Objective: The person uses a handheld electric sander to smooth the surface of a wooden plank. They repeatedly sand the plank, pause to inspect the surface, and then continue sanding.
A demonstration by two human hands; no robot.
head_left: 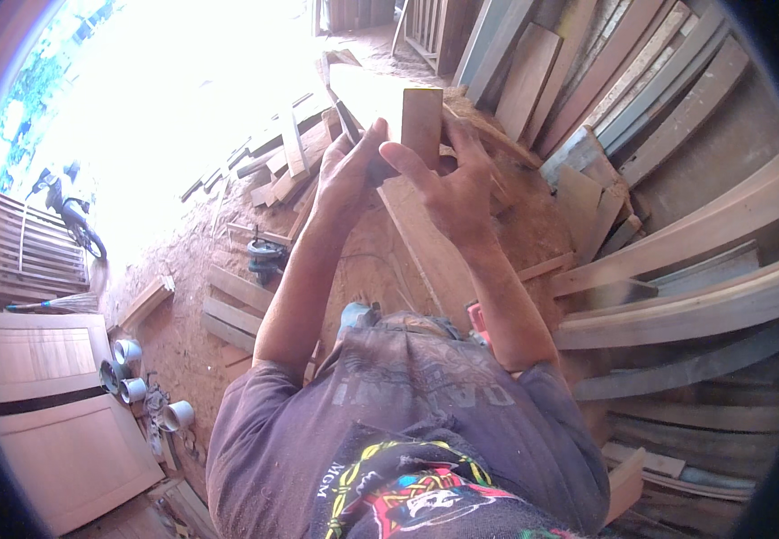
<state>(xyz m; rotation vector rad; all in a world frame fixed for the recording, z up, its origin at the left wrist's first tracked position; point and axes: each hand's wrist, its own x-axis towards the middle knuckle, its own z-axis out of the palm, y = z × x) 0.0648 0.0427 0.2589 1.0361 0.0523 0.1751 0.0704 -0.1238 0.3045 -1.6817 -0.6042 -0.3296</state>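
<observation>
In front of my chest my right hand (457, 184) is closed on a brown wooden block (422, 121), held upright with its thumb on the near side and the fingers along the right side. My left hand (353, 171) is raised just left of the block, its thumb pointing up. Its fingers are curled and partly hidden, and glare washes out the space between the hands. A dark narrow strip (344, 117) rises from between its thumb and fingers; I cannot tell its kind. Below the hands a long pale board (421, 238) slants away from my body.
Loose offcuts (290, 162) lie in a heap beyond my left hand. A teal power tool (266, 256) rests on the dusty ground at left, near several buckets (133, 389) and wooden panels (75, 463). Long boards (686, 310) are stacked at right; more planks (533, 76) lean behind.
</observation>
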